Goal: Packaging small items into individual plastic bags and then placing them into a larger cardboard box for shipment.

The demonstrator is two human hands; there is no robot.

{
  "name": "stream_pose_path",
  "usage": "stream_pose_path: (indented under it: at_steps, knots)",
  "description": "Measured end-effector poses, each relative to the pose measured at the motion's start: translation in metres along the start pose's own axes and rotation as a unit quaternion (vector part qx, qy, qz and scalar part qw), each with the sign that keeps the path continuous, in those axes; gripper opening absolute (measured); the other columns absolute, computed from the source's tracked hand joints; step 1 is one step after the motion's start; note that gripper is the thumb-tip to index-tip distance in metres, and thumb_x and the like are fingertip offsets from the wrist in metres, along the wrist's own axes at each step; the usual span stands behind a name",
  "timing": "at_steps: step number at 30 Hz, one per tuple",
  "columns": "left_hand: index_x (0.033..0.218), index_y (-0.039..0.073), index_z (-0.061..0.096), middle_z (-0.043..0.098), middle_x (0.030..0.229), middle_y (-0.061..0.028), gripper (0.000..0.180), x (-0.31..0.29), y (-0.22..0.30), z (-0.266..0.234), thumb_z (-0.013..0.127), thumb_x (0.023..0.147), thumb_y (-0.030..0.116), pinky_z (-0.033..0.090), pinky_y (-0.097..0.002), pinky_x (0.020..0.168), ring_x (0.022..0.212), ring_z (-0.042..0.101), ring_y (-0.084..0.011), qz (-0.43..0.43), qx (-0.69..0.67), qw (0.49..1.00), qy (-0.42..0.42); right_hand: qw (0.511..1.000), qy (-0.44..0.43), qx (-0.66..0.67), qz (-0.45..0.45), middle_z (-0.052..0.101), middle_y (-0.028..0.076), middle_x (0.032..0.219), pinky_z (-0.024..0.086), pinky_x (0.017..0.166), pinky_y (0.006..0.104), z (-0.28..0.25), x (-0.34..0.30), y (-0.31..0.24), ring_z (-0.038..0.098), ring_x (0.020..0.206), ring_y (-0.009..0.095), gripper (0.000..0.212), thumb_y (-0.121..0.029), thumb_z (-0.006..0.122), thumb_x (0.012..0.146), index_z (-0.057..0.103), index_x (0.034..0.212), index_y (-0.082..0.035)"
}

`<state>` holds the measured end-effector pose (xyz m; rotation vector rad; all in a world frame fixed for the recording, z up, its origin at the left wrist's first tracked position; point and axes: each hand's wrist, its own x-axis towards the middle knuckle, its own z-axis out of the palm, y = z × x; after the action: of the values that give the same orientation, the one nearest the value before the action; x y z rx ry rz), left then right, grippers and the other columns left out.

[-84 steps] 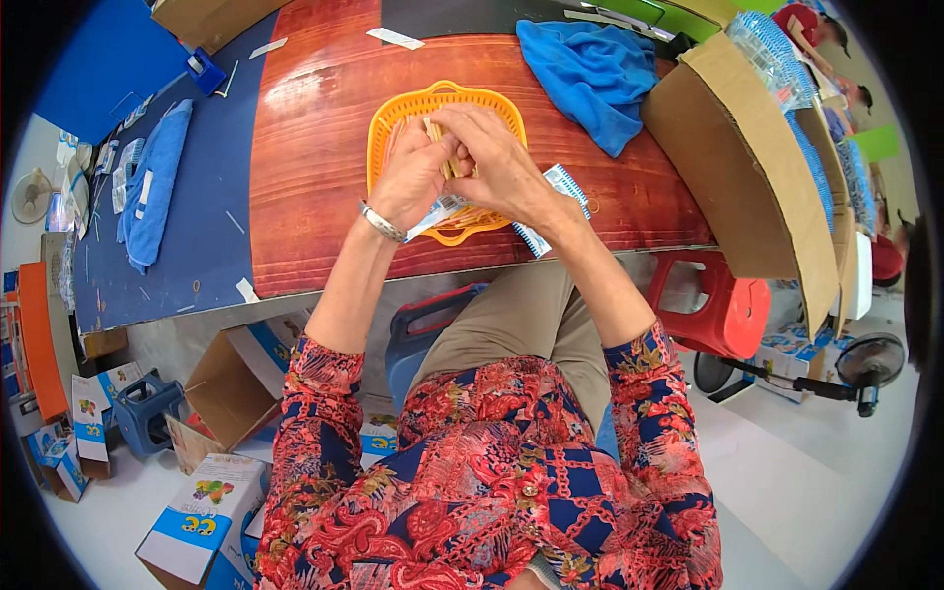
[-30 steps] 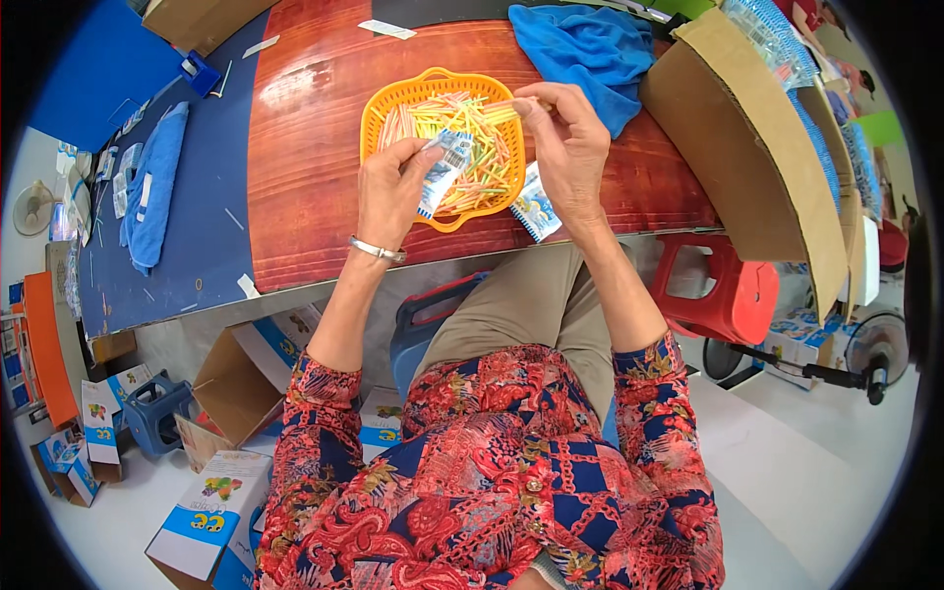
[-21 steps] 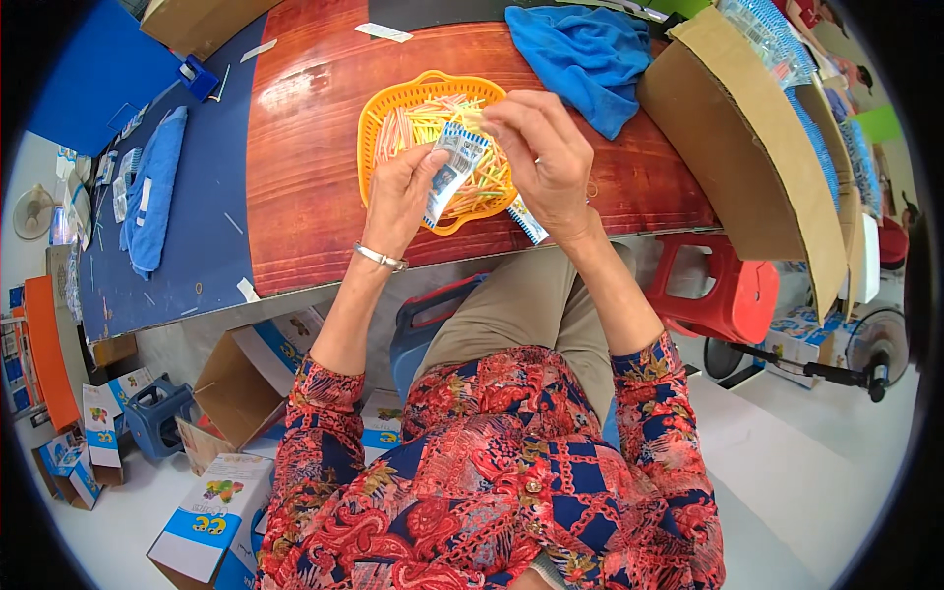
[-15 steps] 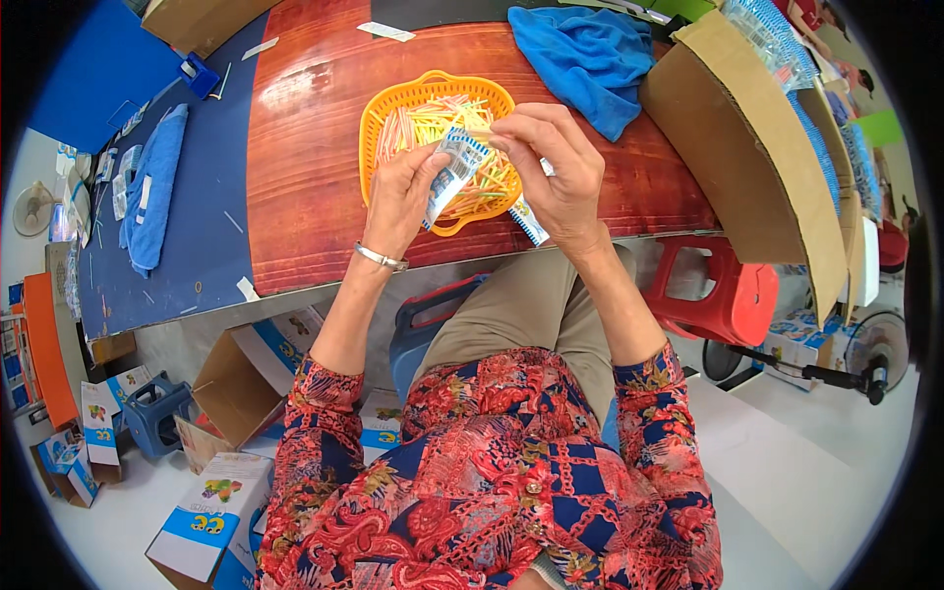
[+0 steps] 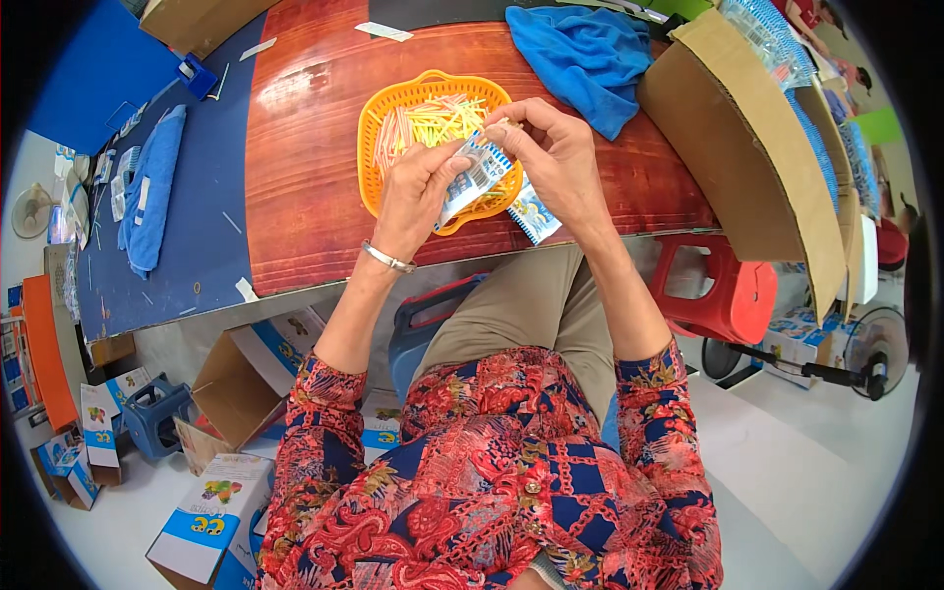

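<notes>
My left hand (image 5: 415, 197) is closed on a small blue-and-white packet (image 5: 476, 183), which it holds tilted over the basket. The thumb lies across the packet's face. At the packet's upper end, my right hand (image 5: 559, 167) pinches with thumb and forefinger; what lies between those fingertips is mostly hidden. A second blue-and-white packet (image 5: 534, 218) shows below my right hand, by the table's near edge. Under both hands stands an orange plastic basket (image 5: 368, 147), filled with thin yellow and pink-striped sticks (image 5: 433, 120).
A blue cloth (image 5: 585, 64) lies at the back of the reddish wooden table (image 5: 310, 177). To the right stands an open cardboard box (image 5: 737, 128) with blue packaging. Another blue cloth (image 5: 152, 192) rests on the dark tabletop at left. A red stool (image 5: 723, 290) stands beside the table.
The packet has tilted further to the right, and my right fingertips have come down to its upper end. More of the second packet now shows beneath my right hand.
</notes>
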<state>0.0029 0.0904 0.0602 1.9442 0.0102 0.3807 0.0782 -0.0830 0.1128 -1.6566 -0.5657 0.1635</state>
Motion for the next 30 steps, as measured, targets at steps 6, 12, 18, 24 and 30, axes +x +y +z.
stream_pose_path:
  at_steps: [6,12,18,24,30]
  knots:
    - [0.110,0.001,0.072,0.061,0.072,-0.0103,0.024,0.000,-0.001,-0.001,0.068,0.090,0.015,0.044,-0.0331,0.066,0.069,0.054,-0.0198,0.020,0.001,0.999,0.030,0.998,0.057,-0.020,-0.029,0.066,0.002,0.088,0.048,0.066,0.0205,-0.008,-0.001,-0.005,0.058,0.075,0.005,0.011,-0.004,0.066,0.091,0.069,0.099,0.002]
    - [0.109,0.000,0.071,0.065,0.075,-0.0112,0.025,-0.003,0.000,-0.002,0.069,0.089,0.013,0.045,-0.0334,0.066,0.069,0.055,-0.0206,0.036,0.037,0.998,0.040,0.982,0.134,0.011,-0.134,0.065,0.004,0.092,0.049,0.067,0.0213,-0.005,-0.003,-0.019,0.058,0.077,0.007,0.008,-0.002,0.066,0.091,0.068,0.098,0.003]
    - [0.108,0.000,0.072,0.068,0.080,-0.0124,0.025,-0.004,0.000,0.003,0.070,0.088,0.014,0.046,-0.0340,0.067,0.072,0.057,-0.0224,0.019,0.014,0.998,0.056,0.967,0.143,-0.101,-0.183,0.065,0.005,0.094,0.050,0.069,0.0231,0.005,-0.016,-0.015,0.059,0.078,0.007,0.009,0.001,0.066,0.089,0.068,0.098,0.004]
    - [0.108,-0.001,0.071,0.069,0.083,-0.0122,0.025,-0.005,0.002,0.001,0.070,0.088,0.015,0.048,-0.0323,0.069,0.075,0.059,-0.0217,0.048,0.053,0.996,0.046,0.995,0.041,-0.070,-0.059,0.065,0.005,0.089,0.048,0.067,0.0241,-0.001,-0.016,-0.009,0.059,0.074,0.009,0.010,-0.001,0.064,0.090,0.068,0.097,0.004]
    - [0.112,-0.001,0.068,0.069,0.090,-0.0034,0.026,-0.006,0.021,0.006,0.064,0.096,0.018,0.049,-0.0256,0.073,0.082,0.059,-0.0090,-0.063,-0.165,0.984,-0.016,0.998,0.026,-0.048,0.016,0.066,0.007,0.087,0.047,0.066,0.0249,0.001,-0.009,0.001,0.060,0.074,0.012,0.012,-0.005,0.063,0.090,0.069,0.099,0.002]
